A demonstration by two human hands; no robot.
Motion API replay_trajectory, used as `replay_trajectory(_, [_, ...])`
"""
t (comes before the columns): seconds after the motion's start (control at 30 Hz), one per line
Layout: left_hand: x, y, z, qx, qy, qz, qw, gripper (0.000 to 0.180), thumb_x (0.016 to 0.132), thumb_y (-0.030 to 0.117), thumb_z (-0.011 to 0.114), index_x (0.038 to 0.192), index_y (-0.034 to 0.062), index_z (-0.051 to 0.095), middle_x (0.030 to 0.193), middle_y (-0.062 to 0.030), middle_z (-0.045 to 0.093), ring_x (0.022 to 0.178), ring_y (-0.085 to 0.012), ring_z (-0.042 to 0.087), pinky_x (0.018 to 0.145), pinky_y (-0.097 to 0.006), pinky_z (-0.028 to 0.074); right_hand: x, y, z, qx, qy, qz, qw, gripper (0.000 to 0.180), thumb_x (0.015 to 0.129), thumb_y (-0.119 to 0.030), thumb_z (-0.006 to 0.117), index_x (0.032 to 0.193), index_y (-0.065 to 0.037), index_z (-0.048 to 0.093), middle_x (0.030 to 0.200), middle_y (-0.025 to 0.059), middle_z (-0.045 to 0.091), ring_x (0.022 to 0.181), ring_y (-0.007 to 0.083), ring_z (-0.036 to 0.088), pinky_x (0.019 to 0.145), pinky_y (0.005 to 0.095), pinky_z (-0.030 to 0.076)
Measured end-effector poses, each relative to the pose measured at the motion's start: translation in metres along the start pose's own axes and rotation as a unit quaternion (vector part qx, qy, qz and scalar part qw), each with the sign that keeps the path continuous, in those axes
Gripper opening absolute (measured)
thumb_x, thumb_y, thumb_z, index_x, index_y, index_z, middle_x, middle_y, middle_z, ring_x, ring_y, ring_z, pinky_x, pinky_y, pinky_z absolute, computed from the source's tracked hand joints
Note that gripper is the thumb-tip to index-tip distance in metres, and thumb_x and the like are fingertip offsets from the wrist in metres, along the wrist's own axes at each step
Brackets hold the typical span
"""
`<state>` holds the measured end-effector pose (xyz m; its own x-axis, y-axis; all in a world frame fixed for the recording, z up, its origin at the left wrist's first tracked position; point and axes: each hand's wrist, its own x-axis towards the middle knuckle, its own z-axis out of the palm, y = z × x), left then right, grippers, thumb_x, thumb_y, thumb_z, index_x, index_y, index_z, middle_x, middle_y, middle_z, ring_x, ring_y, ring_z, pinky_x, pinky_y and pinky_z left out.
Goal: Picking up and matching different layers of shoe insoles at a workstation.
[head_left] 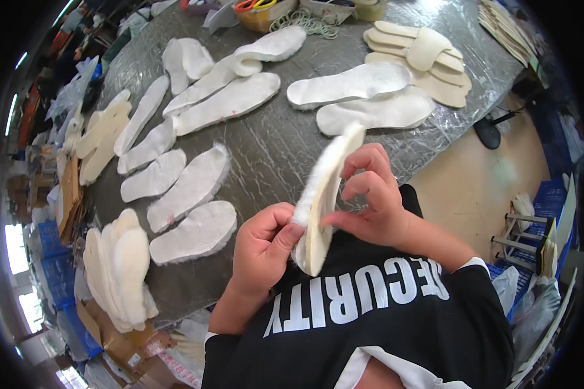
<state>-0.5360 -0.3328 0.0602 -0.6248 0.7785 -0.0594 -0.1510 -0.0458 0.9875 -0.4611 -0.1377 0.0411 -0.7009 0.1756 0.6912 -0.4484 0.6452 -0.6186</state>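
Note:
A cream insole [326, 201] with white fluffy pile on one side is held up on edge in front of my chest. My left hand [266, 243] pinches its lower left edge between thumb and fingers. On the other side, my right hand [372, 198] has its fingers curled and apart, with the thumb near or against the insole's flat face; a firm grip does not show. Just beyond lie two white insoles [350, 84], one partly over the other. Several more fleecy insoles [191, 188] are spread on the table to the left.
The table [259, 175] has a dark, shiny plastic cover. Cream insole stacks lie at the far right [428, 58] and near left [118, 269]. A basket [266, 16] with scissors stands at the back beside pale rubber bands [305, 24]. A metal step ladder [522, 240] is at right.

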Motion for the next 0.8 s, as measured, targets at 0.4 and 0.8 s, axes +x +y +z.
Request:
replay_trajectory(0.4, [0.034, -0.01, 0.03, -0.065, -0.065, 0.053, 0.994, 0.015, 0.096, 0.013, 0.056, 0.089, -0.0003, 0.056, 0.088, -0.0048, 0.06, 0.077, -0.0097, 0.054, 0.07, -0.024, 0.045, -0.001, -0.027, -0.057, 0.428, -0.156, 0.461, 0.762, 0.007, 0.087, -0.004, 0.059, 0.091, -0.002, 0.053, 0.085, -0.0021, 0.053, 0.077, 0.0049, 0.05, 0.071, 0.0235, 0.044])
replay_trajectory(0.8, [0.014, 0.005, 0.037, 0.387, -0.024, 0.232, 0.892, 0.082, 0.065, 0.052, 0.082, 0.115, -0.0017, 0.045, 0.112, -0.016, 0.048, 0.095, -0.0251, 0.053, 0.086, -0.033, 0.043, -0.022, -0.03, -0.047, 0.342, -0.105, 0.386, 0.85, 0.007, 0.087, -0.004, 0.058, 0.092, -0.001, 0.054, 0.081, -0.0002, 0.05, 0.073, 0.0065, 0.047, 0.065, 0.0243, 0.041])
